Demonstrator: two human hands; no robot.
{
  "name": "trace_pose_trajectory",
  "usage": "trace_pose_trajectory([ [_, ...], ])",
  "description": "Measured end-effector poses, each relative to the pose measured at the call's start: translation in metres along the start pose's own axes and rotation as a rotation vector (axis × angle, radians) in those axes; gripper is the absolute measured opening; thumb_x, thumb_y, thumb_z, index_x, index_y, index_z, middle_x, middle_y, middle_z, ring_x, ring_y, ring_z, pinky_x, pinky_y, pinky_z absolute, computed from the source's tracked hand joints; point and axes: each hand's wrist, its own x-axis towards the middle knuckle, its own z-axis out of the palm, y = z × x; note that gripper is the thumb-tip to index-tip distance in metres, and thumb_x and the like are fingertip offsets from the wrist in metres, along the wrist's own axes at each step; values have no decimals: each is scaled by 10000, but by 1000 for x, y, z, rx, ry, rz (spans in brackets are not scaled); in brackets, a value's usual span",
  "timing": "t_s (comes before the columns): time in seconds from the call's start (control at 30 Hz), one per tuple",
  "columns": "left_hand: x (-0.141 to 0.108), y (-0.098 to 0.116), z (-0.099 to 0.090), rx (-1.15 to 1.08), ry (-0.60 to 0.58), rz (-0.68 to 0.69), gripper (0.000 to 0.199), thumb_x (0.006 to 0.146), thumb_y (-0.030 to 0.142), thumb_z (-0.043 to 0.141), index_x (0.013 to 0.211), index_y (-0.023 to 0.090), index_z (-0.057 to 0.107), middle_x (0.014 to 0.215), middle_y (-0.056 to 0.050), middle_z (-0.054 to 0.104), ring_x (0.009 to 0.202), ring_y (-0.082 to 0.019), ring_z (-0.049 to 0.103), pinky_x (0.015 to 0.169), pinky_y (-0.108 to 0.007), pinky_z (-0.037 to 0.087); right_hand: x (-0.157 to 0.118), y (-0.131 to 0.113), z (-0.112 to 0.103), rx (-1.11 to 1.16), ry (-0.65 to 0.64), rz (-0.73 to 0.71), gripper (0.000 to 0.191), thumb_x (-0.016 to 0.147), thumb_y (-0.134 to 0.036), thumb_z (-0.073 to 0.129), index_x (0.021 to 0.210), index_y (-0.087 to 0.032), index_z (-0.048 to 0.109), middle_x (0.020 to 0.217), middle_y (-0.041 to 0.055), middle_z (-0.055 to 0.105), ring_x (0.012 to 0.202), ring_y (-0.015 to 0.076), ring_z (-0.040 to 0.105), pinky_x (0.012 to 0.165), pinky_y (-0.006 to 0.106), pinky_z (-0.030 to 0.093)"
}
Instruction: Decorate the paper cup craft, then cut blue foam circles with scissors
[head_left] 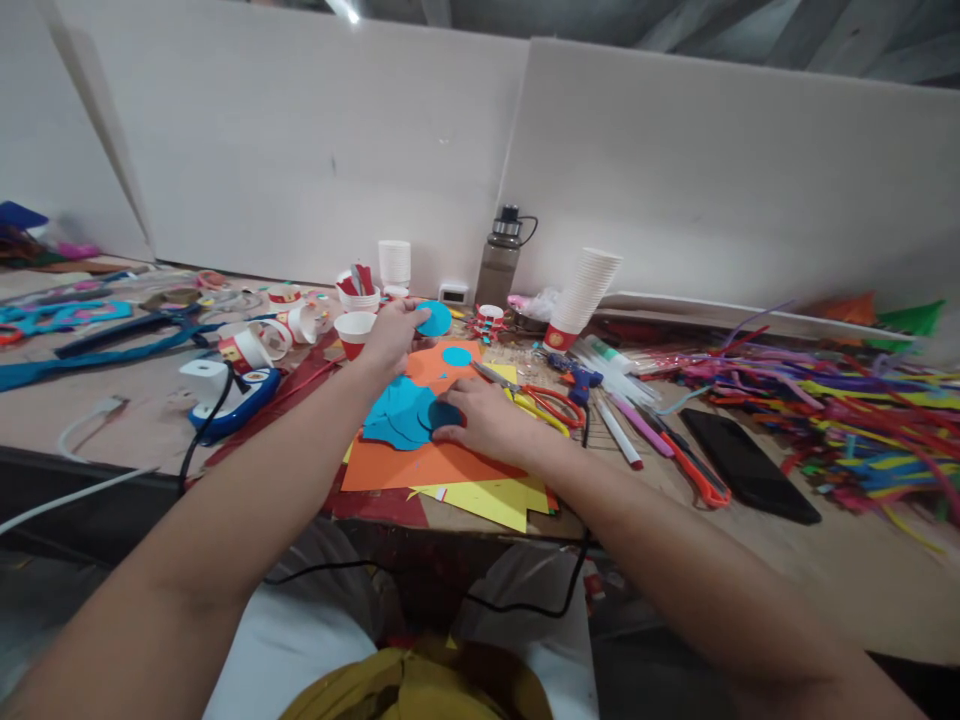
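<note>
Extending over the orange sheet (397,472), the right hand (484,415) lies palm down, thumb and fingers slightly parted at the blue paper pieces (396,410). Farther forward, the left hand (391,336) pinches a blue disc (436,319) by its edge, near a red-and-white cup (354,330); beyond stands the bottle (497,268).

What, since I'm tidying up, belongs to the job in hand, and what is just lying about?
Likely in use:
blue disc, in the left hand
cut blue paper, at the right hand
orange sheet beneath
scissors, perhaps

Likely just lying about:
phone
water bottle
pile of coloured strips
</note>
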Motion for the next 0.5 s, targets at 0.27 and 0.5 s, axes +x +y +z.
trace_pose_trajectory([
  [0.27, -3, 2, 2, -15, -8, -12, 79, 738, 175, 634, 782, 147, 575, 674, -3, 610, 575, -107, 572, 516, -232, 472, 2, 4, -7, -61, 179, 22, 328, 969, -251, 369, 853, -161, 662, 926, 99, 670, 933, 200, 572, 887, 344, 349],
  [0.5, -2, -4, 1, -55, -93, -54, 196, 658, 239, 752, 782, 144, 633, 694, -10, 638, 590, -88, 561, 467, -179, 375, -1, 43, -23, 573, 642, 340, 297, 916, -379, 408, 866, -181, 624, 758, 28, 622, 660, 149, 571, 597, 247, 441],
])
